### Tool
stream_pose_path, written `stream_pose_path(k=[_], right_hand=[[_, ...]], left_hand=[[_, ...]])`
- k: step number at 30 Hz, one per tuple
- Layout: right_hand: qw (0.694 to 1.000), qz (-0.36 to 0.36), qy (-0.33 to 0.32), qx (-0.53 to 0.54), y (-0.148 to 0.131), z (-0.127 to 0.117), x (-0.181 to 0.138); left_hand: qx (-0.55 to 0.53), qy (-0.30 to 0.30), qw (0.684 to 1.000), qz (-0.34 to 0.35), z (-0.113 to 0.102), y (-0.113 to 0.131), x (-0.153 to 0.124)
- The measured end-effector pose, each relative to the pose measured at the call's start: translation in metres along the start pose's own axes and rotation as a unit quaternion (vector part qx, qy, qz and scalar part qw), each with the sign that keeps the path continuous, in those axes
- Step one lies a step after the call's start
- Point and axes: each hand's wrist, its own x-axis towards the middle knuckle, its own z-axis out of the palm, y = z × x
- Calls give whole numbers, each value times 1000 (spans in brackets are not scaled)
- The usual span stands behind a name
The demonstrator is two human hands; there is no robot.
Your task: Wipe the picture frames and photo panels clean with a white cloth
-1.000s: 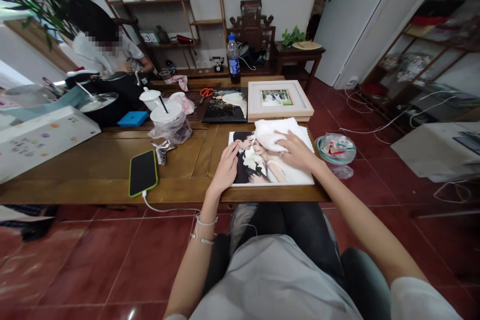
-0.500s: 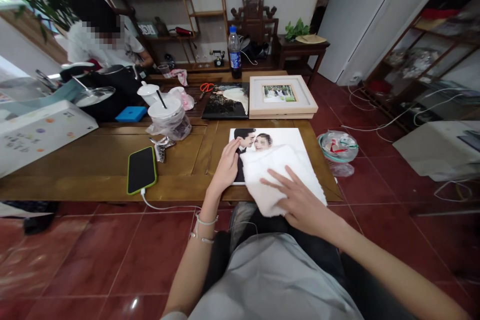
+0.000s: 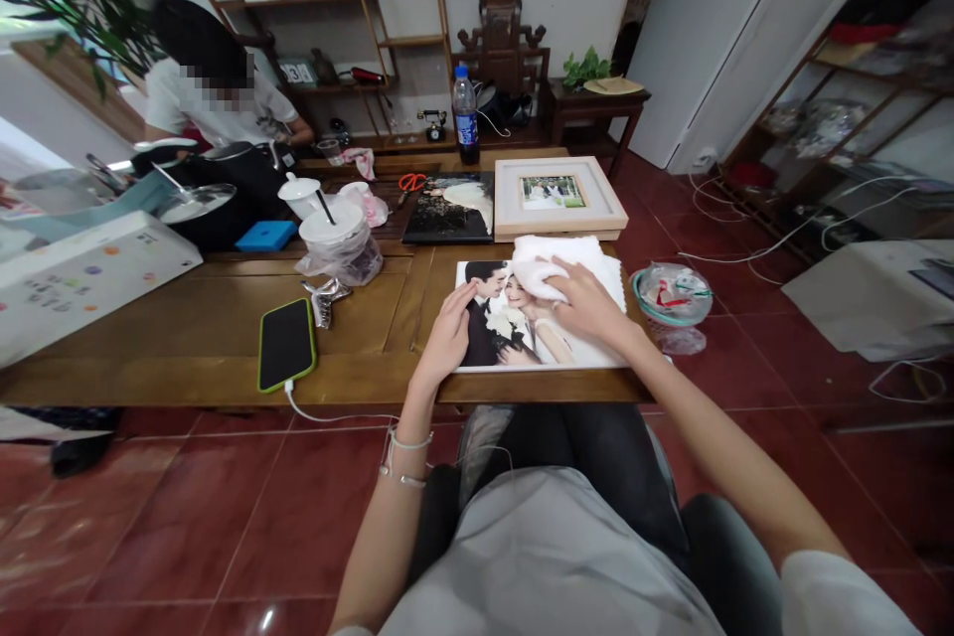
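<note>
A wedding photo panel (image 3: 514,343) lies flat near the table's front edge, showing a couple and white flowers. My left hand (image 3: 445,336) rests along its left side, fingers stretched out and touching the panel, holding nothing. On the panel's upper right part, my right hand (image 3: 585,303) presses a bunched white towel (image 3: 581,258) down, its fingers curled over the cloth. The towel covers the panel's upper right corner and reaches toward the framed picture behind.
Behind the panel lie a framed picture (image 3: 560,204), a dark photo panel (image 3: 451,209) and orange scissors (image 3: 411,181). A bottle (image 3: 466,114), a lidded cup (image 3: 335,229) and a charging phone (image 3: 287,346) stand or lie leftward. Across the table sits a person (image 3: 224,114).
My right hand has moved the towel away from me, from the panel's lower right to its upper right. More of the picture shows now. My left hand stays put.
</note>
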Motion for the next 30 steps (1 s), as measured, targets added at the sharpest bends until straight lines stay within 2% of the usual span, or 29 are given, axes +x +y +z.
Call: stream_pose_path(k=[3,6,13,17,20,25,28,30], right_hand=[[999,23,14,-29,-7,4,13],[999,-7,-16,-42,-28,7,6],[988,-112,-110,2,-88,-6,-63],[982,-120,-138,48,-89,-21,-85],[989,-80,-111,58,-67,-23,-78],[997,65,-34,-36,-35,-8,-38],[988,120,-3,-93,-42,2,-18],[989,109,-11,-103,-60,9,-15]], left_hand=[[1,-3,1000,7,0,-1,0],[2,-1,1000,9,1,-2,0],[7,8,1000,17,2,-2,0],[7,4,1000,16,2,-4,0],[2,1,1000,9,2,-5,0],[-11,-7,1000,-3,-1,-3,1],[-23,-11,1000,-12,-2,-4,1],[-29,-14,999,-14,-2,-4,1]])
